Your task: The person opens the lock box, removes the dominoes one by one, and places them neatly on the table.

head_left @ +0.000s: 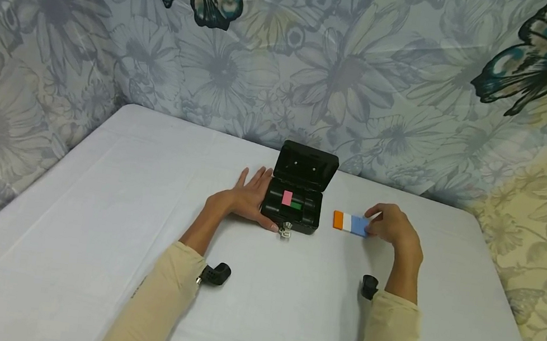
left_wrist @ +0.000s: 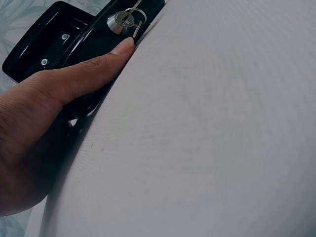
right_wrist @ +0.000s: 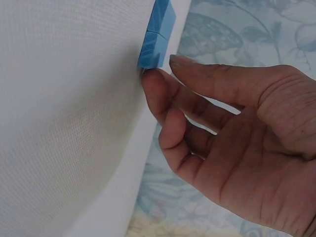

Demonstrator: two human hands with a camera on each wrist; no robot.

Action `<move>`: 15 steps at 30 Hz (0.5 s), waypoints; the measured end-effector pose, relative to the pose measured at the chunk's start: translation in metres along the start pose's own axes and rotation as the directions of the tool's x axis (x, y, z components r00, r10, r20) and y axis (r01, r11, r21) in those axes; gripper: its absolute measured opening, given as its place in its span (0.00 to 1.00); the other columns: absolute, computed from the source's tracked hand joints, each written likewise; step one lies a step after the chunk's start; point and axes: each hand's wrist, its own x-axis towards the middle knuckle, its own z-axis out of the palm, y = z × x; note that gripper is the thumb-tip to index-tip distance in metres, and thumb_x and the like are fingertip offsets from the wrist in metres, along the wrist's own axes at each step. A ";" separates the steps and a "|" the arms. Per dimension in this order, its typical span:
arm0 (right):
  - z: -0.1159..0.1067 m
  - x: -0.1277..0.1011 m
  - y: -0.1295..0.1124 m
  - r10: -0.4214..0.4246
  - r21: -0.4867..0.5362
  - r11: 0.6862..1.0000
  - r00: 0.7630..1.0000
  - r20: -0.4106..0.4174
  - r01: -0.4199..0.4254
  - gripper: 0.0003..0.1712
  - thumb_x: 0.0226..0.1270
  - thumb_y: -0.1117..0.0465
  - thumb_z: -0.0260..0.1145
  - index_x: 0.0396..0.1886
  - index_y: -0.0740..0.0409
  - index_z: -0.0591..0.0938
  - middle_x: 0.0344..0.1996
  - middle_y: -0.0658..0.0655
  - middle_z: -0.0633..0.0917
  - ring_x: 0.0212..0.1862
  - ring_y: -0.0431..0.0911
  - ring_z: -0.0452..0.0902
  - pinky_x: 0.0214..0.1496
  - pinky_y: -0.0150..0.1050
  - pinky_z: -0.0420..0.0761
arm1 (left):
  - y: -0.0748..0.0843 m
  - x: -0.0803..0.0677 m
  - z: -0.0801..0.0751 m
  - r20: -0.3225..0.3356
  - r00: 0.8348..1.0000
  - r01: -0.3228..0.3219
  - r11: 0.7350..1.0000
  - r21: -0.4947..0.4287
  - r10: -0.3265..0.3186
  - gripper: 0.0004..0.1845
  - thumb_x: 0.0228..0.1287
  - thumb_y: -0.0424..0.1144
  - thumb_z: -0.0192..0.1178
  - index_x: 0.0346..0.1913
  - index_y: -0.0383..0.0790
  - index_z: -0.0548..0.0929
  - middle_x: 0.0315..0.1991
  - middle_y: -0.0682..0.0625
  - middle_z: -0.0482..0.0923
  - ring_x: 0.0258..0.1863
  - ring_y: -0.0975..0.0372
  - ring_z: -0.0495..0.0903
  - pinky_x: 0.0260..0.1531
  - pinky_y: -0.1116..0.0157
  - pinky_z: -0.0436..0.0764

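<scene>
A small black cash box [head_left: 308,229] stands with its lid [head_left: 306,163] raised. Inside it lie a pink block [head_left: 287,198] and a green block [head_left: 296,205]. My left hand [head_left: 250,199] lies against the box's left side, fingers spread and straight. Its thumb rests along the front face, beside the lock with keys [left_wrist: 121,22]. To the right of the box, orange [head_left: 338,220], white [head_left: 347,222] and blue [head_left: 359,226] blocks line up on the table. Two blue blocks [right_wrist: 154,47] meet at a seam. My right hand [head_left: 391,226] has its fingertips right at the blue end, thumb and fingers apart.
A white cloth covers the table [head_left: 98,201]. Behind it hangs a curtain [head_left: 224,69] printed with flowers and butterflies. Black wrist cameras [head_left: 217,274] sit at the ends of both beige sleeves [head_left: 157,301].
</scene>
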 end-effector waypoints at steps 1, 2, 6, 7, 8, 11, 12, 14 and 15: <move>0.000 0.000 -0.001 0.001 0.002 1.000 1.000 0.002 -0.001 0.25 0.66 0.69 0.66 0.61 0.74 0.79 0.52 0.75 0.87 0.46 0.58 0.83 0.47 0.49 0.80 | 0.000 0.000 0.000 0.000 1.000 0.000 1.000 -0.002 0.000 0.75 0.53 0.66 0.71 0.85 0.40 0.29 0.87 0.43 0.23 0.87 0.52 0.22 0.81 0.43 0.19; -0.001 -0.001 -0.001 -0.001 0.004 1.000 1.000 0.005 0.001 0.25 0.66 0.69 0.67 0.61 0.74 0.79 0.52 0.75 0.87 0.46 0.58 0.83 0.47 0.49 0.80 | 0.000 -0.001 0.000 0.001 1.000 0.001 1.000 -0.002 -0.001 0.74 0.53 0.66 0.71 0.85 0.39 0.29 0.87 0.43 0.23 0.87 0.52 0.22 0.81 0.43 0.19; -0.002 -0.001 0.000 0.001 0.008 1.000 1.000 0.014 -0.001 0.25 0.67 0.69 0.67 0.62 0.74 0.78 0.51 0.75 0.87 0.46 0.58 0.84 0.47 0.49 0.80 | 0.002 -0.003 -0.002 0.007 1.000 -0.007 1.000 -0.016 0.007 0.75 0.53 0.66 0.71 0.84 0.38 0.29 0.87 0.43 0.23 0.87 0.51 0.22 0.81 0.43 0.19; -0.002 -0.001 -0.001 0.004 0.008 1.000 1.000 0.015 -0.004 0.25 0.68 0.69 0.67 0.62 0.74 0.78 0.51 0.75 0.87 0.47 0.58 0.84 0.48 0.49 0.81 | 0.002 -0.004 -0.002 0.008 1.000 -0.009 1.000 -0.016 0.009 0.75 0.53 0.66 0.71 0.84 0.38 0.28 0.87 0.43 0.22 0.87 0.51 0.22 0.81 0.43 0.19; -0.002 -0.001 -0.001 0.005 0.009 1.000 1.000 0.016 -0.005 0.25 0.68 0.68 0.67 0.63 0.74 0.78 0.51 0.75 0.87 0.47 0.59 0.84 0.48 0.50 0.81 | 0.002 -0.004 -0.003 0.008 1.000 -0.011 1.000 -0.020 0.011 0.75 0.53 0.66 0.71 0.84 0.37 0.29 0.87 0.42 0.23 0.87 0.51 0.22 0.81 0.43 0.19; -0.003 -0.003 -0.002 0.014 0.012 1.000 1.000 0.013 -0.014 0.25 0.68 0.68 0.67 0.63 0.74 0.77 0.51 0.75 0.88 0.48 0.61 0.85 0.49 0.51 0.81 | 0.001 -0.003 -0.003 0.003 1.000 -0.014 1.000 -0.017 0.014 0.75 0.53 0.67 0.71 0.84 0.37 0.29 0.87 0.42 0.23 0.87 0.50 0.22 0.81 0.43 0.19; -0.004 -0.003 -0.002 0.012 0.011 1.000 1.000 0.012 -0.012 0.26 0.68 0.68 0.67 0.64 0.74 0.77 0.51 0.75 0.88 0.48 0.61 0.86 0.48 0.52 0.82 | 0.000 -0.002 -0.002 0.004 1.000 -0.012 1.000 -0.013 0.012 0.75 0.52 0.67 0.71 0.85 0.38 0.29 0.87 0.43 0.23 0.87 0.51 0.22 0.81 0.43 0.19; -0.005 -0.004 -0.004 0.005 0.012 1.000 1.000 0.008 -0.006 0.26 0.69 0.68 0.67 0.64 0.75 0.76 0.50 0.75 0.88 0.48 0.63 0.86 0.49 0.53 0.82 | -0.001 0.000 -0.001 0.001 1.000 -0.008 1.000 -0.009 0.008 0.76 0.52 0.67 0.72 0.85 0.39 0.28 0.87 0.43 0.23 0.87 0.52 0.22 0.81 0.43 0.19; -0.006 -0.005 -0.005 0.000 0.011 1.000 1.000 0.003 0.000 0.26 0.69 0.68 0.66 0.64 0.75 0.76 0.50 0.75 0.88 0.48 0.63 0.86 0.49 0.53 0.82 | -0.002 0.001 0.000 0.000 1.000 -0.006 1.000 0.000 0.006 0.76 0.52 0.68 0.72 0.85 0.39 0.28 0.87 0.44 0.23 0.87 0.52 0.22 0.81 0.43 0.19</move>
